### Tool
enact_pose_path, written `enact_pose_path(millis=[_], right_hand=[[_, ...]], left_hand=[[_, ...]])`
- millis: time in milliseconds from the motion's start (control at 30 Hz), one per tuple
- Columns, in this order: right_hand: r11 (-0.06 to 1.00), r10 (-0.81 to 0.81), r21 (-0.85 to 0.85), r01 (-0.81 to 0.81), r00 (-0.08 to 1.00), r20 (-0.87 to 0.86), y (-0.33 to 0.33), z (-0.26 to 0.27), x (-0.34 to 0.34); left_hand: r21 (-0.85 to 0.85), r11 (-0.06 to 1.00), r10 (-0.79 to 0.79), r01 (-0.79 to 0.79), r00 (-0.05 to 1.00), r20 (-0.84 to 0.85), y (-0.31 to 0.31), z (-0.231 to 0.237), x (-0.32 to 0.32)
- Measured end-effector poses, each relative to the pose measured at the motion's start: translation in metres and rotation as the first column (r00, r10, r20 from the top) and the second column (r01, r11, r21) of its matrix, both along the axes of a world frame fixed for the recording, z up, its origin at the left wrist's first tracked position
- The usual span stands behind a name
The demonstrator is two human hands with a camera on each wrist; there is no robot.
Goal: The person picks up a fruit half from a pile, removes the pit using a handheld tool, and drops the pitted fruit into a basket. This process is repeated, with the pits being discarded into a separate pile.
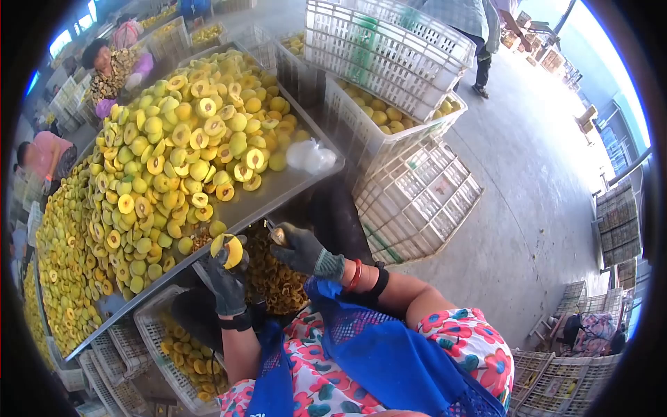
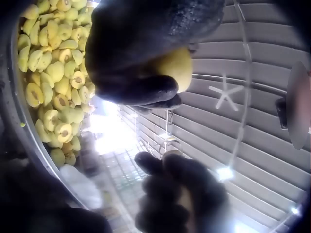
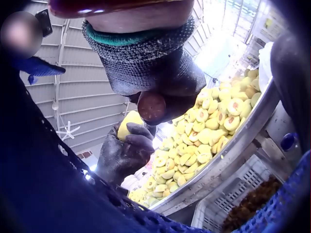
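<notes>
left hand [image 1: 228, 286] grips yellow fruit [image 1: 235, 253]; right hand [image 1: 299, 251] grips a round-ended handle [image 3: 152, 107]; green marking [image 1: 363, 50] on a crate [image 1: 421, 78] is unreadable

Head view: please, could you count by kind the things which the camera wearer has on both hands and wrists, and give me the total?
Dark gloves, one each on the left hand and right hand: 2
Black wrist bands: 2
Red bangle: 1
Total: 5

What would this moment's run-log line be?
left hand: holds yellow fruit | right hand: grips tool handle | cut-fruit pile: on metal table
</notes>
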State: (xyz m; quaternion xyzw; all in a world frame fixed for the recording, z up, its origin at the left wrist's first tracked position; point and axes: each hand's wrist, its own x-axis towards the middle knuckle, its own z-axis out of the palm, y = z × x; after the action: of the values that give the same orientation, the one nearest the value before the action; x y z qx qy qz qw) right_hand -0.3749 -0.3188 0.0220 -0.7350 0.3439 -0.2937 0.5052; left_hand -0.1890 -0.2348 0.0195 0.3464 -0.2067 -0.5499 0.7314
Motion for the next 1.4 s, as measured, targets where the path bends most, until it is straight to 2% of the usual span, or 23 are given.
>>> enact_pose_path(millis=[67, 100, 233, 333, 400, 467, 600, 667, 700, 833, 900, 967, 1000, 1033, 1067, 1100, 1167, 1200, 1233, 1300, 1333, 1400], right_hand=[[1.0, 0.0, 0.014, 0.0, 1.0, 0.007, 0.002, -0.001, 0.001], [1.0, 0.004, 0.025, -0.004, 1.0, 0.017, 0.003, -0.002, 0.001], [1.0, -0.003, 0.008, 0.003, 0.999, 0.042, 0.005, 0.003, 0.003], [1.0, -0.006, 0.002, 0.006, 0.998, 0.06, 0.007, 0.005, 0.006], [1.0, 0.002, -0.016, -0.001, 0.995, 0.097, 0.007, -0.005, 0.008], [1.0, 0.017, -0.025, -0.014, 0.995, 0.094, 0.007, -0.007, 0.008], [0.999, 0.052, -0.013, -0.052, 0.997, 0.056, 0.012, -0.005, 0.008], [0.998, 0.068, -0.013, -0.067, 0.996, 0.052, 0.013, -0.005, 0.009], [0.997, 0.076, -0.014, -0.075, 0.996, 0.047, 0.013, -0.005, 0.009], [0.995, 0.1, -0.034, -0.099, 0.994, 0.043, 0.015, -0.006, 0.01], [0.996, 0.086, -0.023, -0.085, 0.996, 0.025, 0.016, -0.005, 0.01], [0.996, 0.083, -0.013, -0.083, 0.996, 0.011, 0.019, -0.001, 0.009], [0.996, 0.083, -0.014, -0.083, 0.996, 0.006, 0.017, 0.002, 0.007], [0.995, 0.095, -0.007, -0.095, 0.995, 0.002, 0.016, 0.002, 0.006], [0.984, 0.09, -0.161, -0.08, 0.994, 0.055, 0.013, -0.009, 0.008], [0.953, 0.102, -0.295, -0.064, 0.988, 0.114, 0.013, -0.023, 0.01], [0.986, 0.121, -0.139, -0.098, 0.978, 0.172, 0.019, -0.003, 0.012], [0.986, 0.119, 0.097, -0.133, 0.984, 0.13, 0.024, 0.005, 0.011], [0.937, 0.125, 0.318, -0.144, 0.989, 0.079, 0.025, 0.009, 0.012], [0.971, 0.222, 0.087, -0.223, 0.975, 0.019, 0.024, 0.005, 0.013], [0.968, 0.248, -0.043, -0.249, 0.969, -0.02, 0.024, 0.005, 0.014], [0.967, 0.249, -0.046, -0.251, 0.967, -0.045, 0.028, 0.01, 0.016]], left_hand=[[0.066, 0.991, 0.094, -0.116, 0.957, 0.273, 0.003, -0.029, 0.008], [0.084, 0.98, 0.133, -0.181, 0.905, 0.404, 0.0, -0.028, 0.006], [0.103, 0.973, 0.145, -0.207, 0.893, 0.425, -0.002, -0.032, -0.001], [0.106, 0.961, 0.229, -0.254, 0.952, 0.202, 0.001, -0.036, -0.004], [0.065, 0.971, 0.184, -0.232, 0.889, 0.42, 0.007, -0.016, -0.013], [0.04, 0.974, 0.163, -0.222, 0.814, 0.557, 0.006, -0.006, -0.019], [0.028, 0.965, 0.168, -0.26, 0.699, 0.695, 0.011, -0.014, -0.014], [0.036, 0.965, 0.166, -0.262, 0.704, 0.69, 0.012, -0.02, -0.008], [0.049, 0.967, 0.159, -0.25, 0.742, 0.651, 0.012, -0.025, -0.005], [0.066, 0.952, 0.246, -0.297, 0.879, 0.408, 0.01, -0.059, 0.008], [0.009, 0.962, 0.224, -0.272, 0.812, 0.539, 0.009, -0.067, 0.013], [-0.064, 0.954, 0.259, -0.293, 0.698, 0.667, 0.011, -0.052, 0.008], [-0.117, 0.94, 0.301, -0.32, 0.617, 0.727, 0.006, -0.026, -0.005], [-0.126, 0.942, 0.305, -0.312, 0.633, 0.711, 0.002, -0.019, -0.009], [-0.135, 0.943, 0.309, -0.304, 0.65, 0.694, -0.002, -0.012, -0.013], [-0.108, 0.956, 0.283, -0.272, 0.757, 0.589, -0.001, -0.017, -0.008], [-0.123, 0.935, 0.347, -0.332, 0.788, 0.509, 0.001, -0.016, -0.007], [-0.14, 0.925, 0.355, -0.354, 0.669, 0.653, 0.002, -0.013, -0.009], [-0.158, 0.921, 0.339, -0.356, 0.531, 0.777, 0.001, -0.009, -0.011], [-0.18, 0.912, 0.342, -0.368, 0.44, 0.83, 0.004, -0.009, -0.011], [-0.064, 0.948, 0.293, -0.313, 0.77, 0.568, 0.006, -0.006, -0.012], [-0.006, 0.956, 0.272, -0.293, 0.88, 0.388, 0.008, -0.007, -0.011]])
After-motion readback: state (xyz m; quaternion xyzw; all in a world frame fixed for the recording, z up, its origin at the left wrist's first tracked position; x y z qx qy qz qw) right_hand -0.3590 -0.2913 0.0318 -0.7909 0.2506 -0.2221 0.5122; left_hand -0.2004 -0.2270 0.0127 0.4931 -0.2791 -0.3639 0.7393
